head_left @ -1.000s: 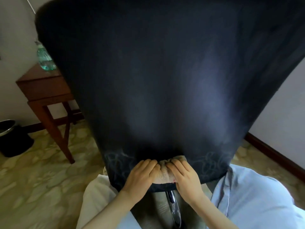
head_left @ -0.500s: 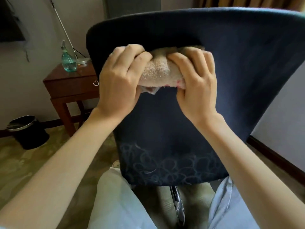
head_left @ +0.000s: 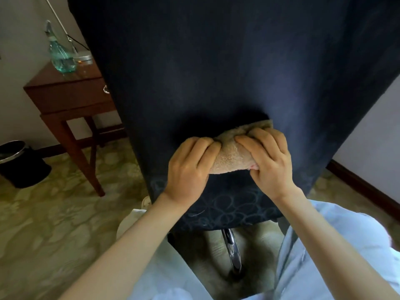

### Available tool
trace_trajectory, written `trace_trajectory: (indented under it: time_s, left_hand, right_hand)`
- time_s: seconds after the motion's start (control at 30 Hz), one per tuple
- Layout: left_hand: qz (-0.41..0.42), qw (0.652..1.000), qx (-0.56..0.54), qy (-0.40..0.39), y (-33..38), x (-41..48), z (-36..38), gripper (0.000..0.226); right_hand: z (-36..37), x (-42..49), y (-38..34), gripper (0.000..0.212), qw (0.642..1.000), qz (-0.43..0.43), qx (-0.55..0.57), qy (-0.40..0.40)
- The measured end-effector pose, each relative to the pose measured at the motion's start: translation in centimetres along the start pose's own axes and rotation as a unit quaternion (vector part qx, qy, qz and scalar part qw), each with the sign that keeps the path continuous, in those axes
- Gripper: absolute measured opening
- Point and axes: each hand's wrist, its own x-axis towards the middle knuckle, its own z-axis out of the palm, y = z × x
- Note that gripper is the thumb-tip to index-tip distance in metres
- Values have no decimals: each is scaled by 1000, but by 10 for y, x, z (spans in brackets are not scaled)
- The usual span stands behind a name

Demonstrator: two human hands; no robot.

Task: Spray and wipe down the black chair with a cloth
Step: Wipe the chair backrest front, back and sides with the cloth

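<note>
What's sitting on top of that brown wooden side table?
A clear green spray bottle and a small silver round tin stand on it. The black chair back hides the table's right end.

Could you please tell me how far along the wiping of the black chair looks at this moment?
Spraying looks finished for now: the spray bottle stands on the side table. In hand: the left hand and right hand press a bunched cloth against the lower back of the chair. Still apparently left: the patterned bottom strip. The seat is out of view.
</note>
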Motion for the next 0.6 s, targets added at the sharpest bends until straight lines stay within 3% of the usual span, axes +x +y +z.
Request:
trace_trajectory:
  time_s: [0.17, 0.37, 0.47, 0.6]
  left_hand:
    - [7, 1000, 3, 22, 13, -9, 15, 20]
    - [24, 998, -12, -51, 24, -64, 48, 12]
    - [-3, 992, -34, -123, 32, -97, 63, 11]
    - [-48, 972, -55, -225, 46, -124, 60, 28]
  right_hand:
    - [0, -30, 4, 29, 998, 58, 15, -5]
    - [13, -101, -5, 31, 990, 119, 24, -75]
    - [16, -137, -8, 39, 978, 144, 17, -152]
    - [10, -164, -17, 56, 948, 164, -13, -272]
